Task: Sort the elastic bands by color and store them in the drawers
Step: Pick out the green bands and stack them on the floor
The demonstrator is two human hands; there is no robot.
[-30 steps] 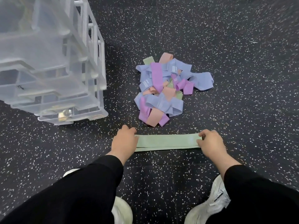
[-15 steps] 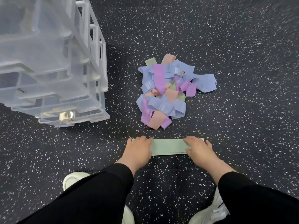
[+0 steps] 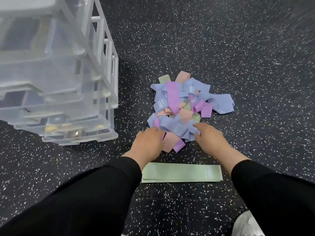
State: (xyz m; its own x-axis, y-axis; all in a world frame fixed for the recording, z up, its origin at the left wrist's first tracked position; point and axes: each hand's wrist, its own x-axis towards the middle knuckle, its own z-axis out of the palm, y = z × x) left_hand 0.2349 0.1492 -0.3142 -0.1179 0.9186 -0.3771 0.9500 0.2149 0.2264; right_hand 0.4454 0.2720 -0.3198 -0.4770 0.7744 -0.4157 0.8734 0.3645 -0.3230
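Speckled black floor (image 3: 238, 48) is seen from the head view, with clear plastic drawers (image 3: 56, 92) at left. Both hands, left hand (image 3: 148, 143) and right hand (image 3: 210, 139), are laid with loose fingers on the near edge of the mixed band pile (image 3: 184, 106); nothing is visibly gripped. A flat green band (image 3: 182, 172) lies untouched just behind the wrists.

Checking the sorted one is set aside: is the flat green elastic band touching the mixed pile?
Apart. The head view shows speckled floor between the flat green elastic band and the mixed pile.
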